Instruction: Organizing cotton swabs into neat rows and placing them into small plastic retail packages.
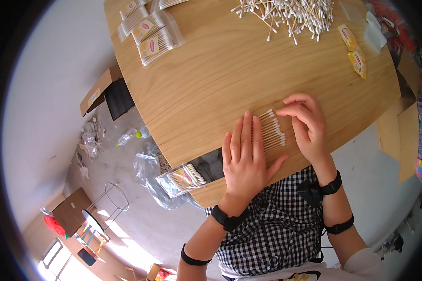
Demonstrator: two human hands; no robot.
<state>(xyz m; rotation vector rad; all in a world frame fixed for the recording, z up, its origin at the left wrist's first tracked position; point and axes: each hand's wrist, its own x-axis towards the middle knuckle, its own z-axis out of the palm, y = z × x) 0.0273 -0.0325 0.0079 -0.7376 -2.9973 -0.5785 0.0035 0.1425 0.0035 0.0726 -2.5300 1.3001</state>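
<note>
Frame centre: left hand (243, 157) lies flat, fingers together, pressing one end of a row of cotton swabs (272, 130) on a round wooden table (211, 75), while right hand (307, 124), loosely curled & gripping nothing, fingertips the row's other side. Clear swab packs w/ yellow-red labels (151, 35) sit upper left, another pack (185, 177) at table's lower edge, yellow label slips (355, 49) upper right beside a loose swab heap (290, 14). Below left: grey floor, open cardboard box (104, 91), plastic bottle (129, 136).
</note>
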